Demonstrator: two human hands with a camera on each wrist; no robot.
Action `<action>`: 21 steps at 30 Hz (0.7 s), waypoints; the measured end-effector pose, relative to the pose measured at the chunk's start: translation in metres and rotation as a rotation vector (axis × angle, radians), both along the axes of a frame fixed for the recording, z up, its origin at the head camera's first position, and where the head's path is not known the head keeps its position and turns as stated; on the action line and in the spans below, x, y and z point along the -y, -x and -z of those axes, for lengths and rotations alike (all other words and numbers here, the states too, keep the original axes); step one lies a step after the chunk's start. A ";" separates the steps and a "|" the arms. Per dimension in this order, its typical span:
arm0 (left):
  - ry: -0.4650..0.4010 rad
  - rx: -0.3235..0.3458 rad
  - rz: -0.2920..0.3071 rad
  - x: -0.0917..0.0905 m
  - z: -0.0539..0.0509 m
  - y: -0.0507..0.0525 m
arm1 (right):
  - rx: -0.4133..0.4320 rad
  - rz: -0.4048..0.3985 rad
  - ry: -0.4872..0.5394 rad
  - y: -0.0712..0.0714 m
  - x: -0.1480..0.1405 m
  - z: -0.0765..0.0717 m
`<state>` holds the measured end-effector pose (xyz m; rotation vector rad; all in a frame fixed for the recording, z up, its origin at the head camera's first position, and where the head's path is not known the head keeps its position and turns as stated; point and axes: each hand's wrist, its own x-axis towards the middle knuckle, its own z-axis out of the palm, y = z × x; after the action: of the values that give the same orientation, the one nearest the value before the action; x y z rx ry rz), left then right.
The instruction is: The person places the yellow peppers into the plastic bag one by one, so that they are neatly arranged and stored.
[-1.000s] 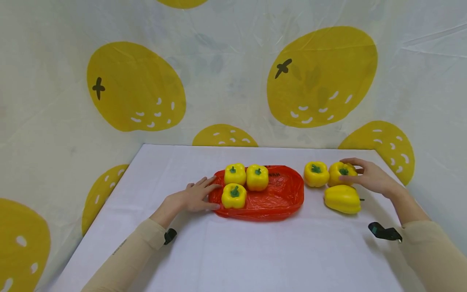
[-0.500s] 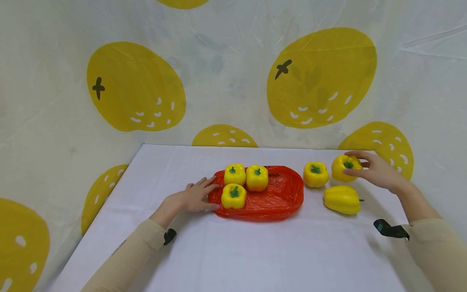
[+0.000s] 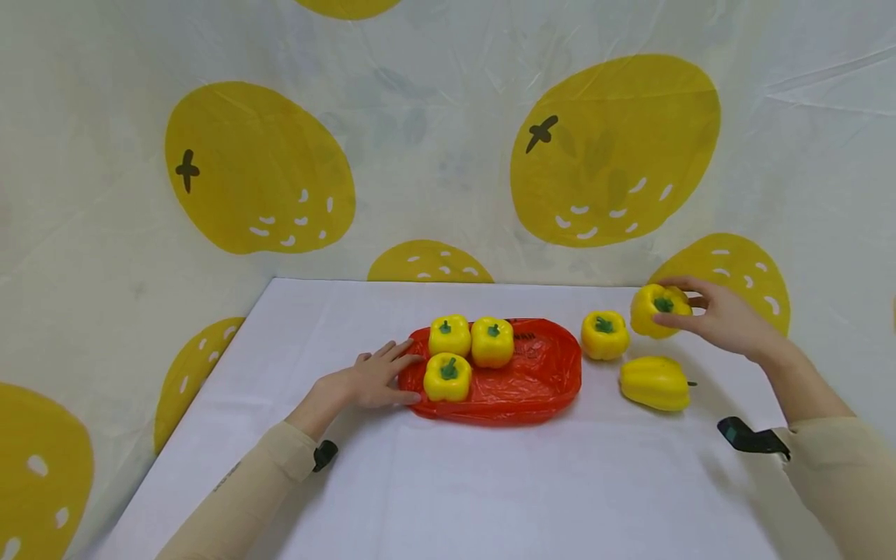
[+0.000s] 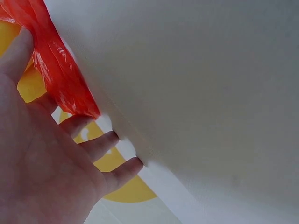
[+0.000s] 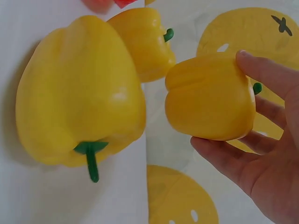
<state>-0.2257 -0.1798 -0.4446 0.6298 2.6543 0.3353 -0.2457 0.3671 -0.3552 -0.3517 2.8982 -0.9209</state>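
Observation:
A yellow bell pepper [image 3: 651, 313] with a green stem is gripped in my right hand [image 3: 728, 320], raised above the table at the back right. In the right wrist view the thumb and fingertips hold the pepper [image 5: 210, 98] from opposite sides. My left hand [image 3: 374, 379] rests at the left end of a red plastic-covered tray [image 3: 539, 373], fingers spread. The left wrist view has its thumb and a finger touching the red plastic [image 4: 63, 74], while the other fingertips touch the white table. Three yellow bell peppers, one at the front [image 3: 447, 378], stand upright at the tray's left side.
Right of the tray stands another upright yellow bell pepper [image 3: 605, 335]. A further yellow pepper [image 3: 655, 383] lies on its side nearer the front, stem pointing right. The white table [image 3: 490, 490] ends at the back against a fruit-patterned curtain [image 3: 434, 155].
My right hand has lifted its bell pepper off the table, up and away from its neighbours. The left hand and the tray have stayed where they were.

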 end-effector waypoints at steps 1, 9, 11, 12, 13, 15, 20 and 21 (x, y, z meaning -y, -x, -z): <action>-0.002 0.000 0.000 0.000 0.000 0.000 | -0.004 -0.002 -0.002 0.000 0.002 -0.002; 0.001 -0.005 0.008 0.001 -0.001 0.000 | -0.023 -0.014 -0.018 -0.005 0.023 -0.017; 0.002 -0.003 0.008 0.001 -0.001 0.000 | -0.026 -0.020 -0.014 -0.006 0.028 -0.019; 0.003 -0.002 0.007 0.001 -0.002 -0.001 | -0.031 -0.025 -0.011 -0.007 0.031 -0.020; 0.004 -0.001 0.006 0.001 -0.002 -0.001 | -0.036 -0.029 -0.008 -0.008 0.033 -0.020; 0.004 0.001 0.004 0.001 -0.002 -0.001 | -0.050 -0.037 -0.003 -0.009 0.038 -0.021; 0.003 0.005 0.002 0.001 -0.002 0.000 | -0.067 -0.071 0.040 -0.012 0.050 -0.019; 0.005 0.005 0.003 0.001 -0.002 0.000 | -0.067 -0.078 0.048 -0.013 0.053 -0.019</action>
<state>-0.2254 -0.1807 -0.4430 0.6304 2.6482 0.3296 -0.2327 0.3145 -0.3365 -0.5049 2.9021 -0.9857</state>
